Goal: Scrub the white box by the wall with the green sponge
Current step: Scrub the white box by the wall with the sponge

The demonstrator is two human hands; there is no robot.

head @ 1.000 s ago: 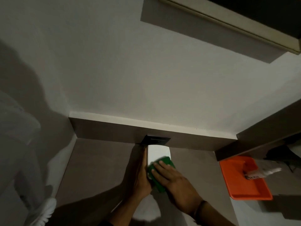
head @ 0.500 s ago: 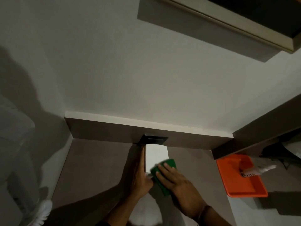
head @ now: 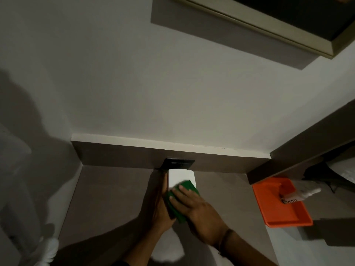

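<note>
**A:** Head camera: what surrounds the white box (head: 179, 178)?

**B:** Left hand (head: 161, 206) lies flat along its left side, fingers straight. A black wall plate (head: 177, 163) sits just behind it. Right hand (head: 197, 212) presses the green sponge (head: 189, 186) onto its top with flat fingers, hiding its near end. An orange tray (head: 288, 217) holding a white tube (head: 299, 194) lies well right.

**A:** Any change?

**B:** The sponge slid slightly left, toward the wall.

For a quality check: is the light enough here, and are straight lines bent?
Head view: dim; the box is brightest, the left hand and right hand look dark; a broad soft shadow covers the wall at left; the ledge slants but hardly curves.
</note>
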